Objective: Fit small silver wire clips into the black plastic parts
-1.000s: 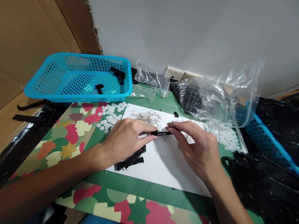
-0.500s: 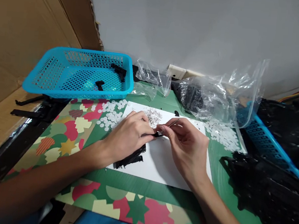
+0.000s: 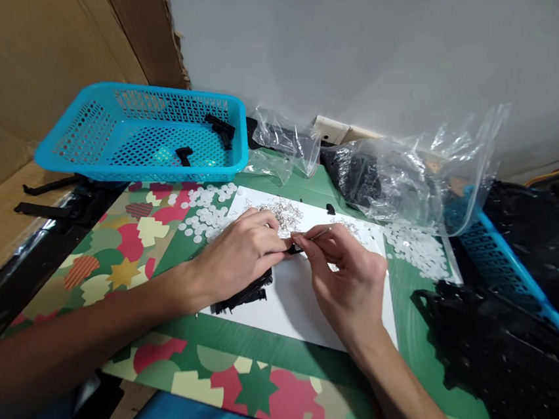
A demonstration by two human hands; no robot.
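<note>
My left hand (image 3: 243,252) pinches a small black plastic part (image 3: 295,248) over the white sheet (image 3: 294,310). Between the thumb and fingers of my right hand (image 3: 347,272) is a thin metal tool (image 3: 321,233), perhaps tweezers, its tip against or very close to the black part. My fingertips cover most of the contact. Under my left palm lies a stack of black plastic pieces (image 3: 246,295). Behind my hands, a heap of tiny metal pieces (image 3: 286,215) is spread on the sheet, with a loose black bit (image 3: 330,209) at its far edge.
White discs (image 3: 204,219) lie left of the sheet, more white discs (image 3: 418,252) to its right. A blue basket (image 3: 139,173) holds a few black parts. Plastic bags (image 3: 400,188) stand along the wall. Black parts (image 3: 489,341) pile up beside another blue basket (image 3: 515,272) at right.
My right hand has shifted very slightly, tilting the metal tool a little. Both hands stay together at the black part. The whole view has moved slightly.
</note>
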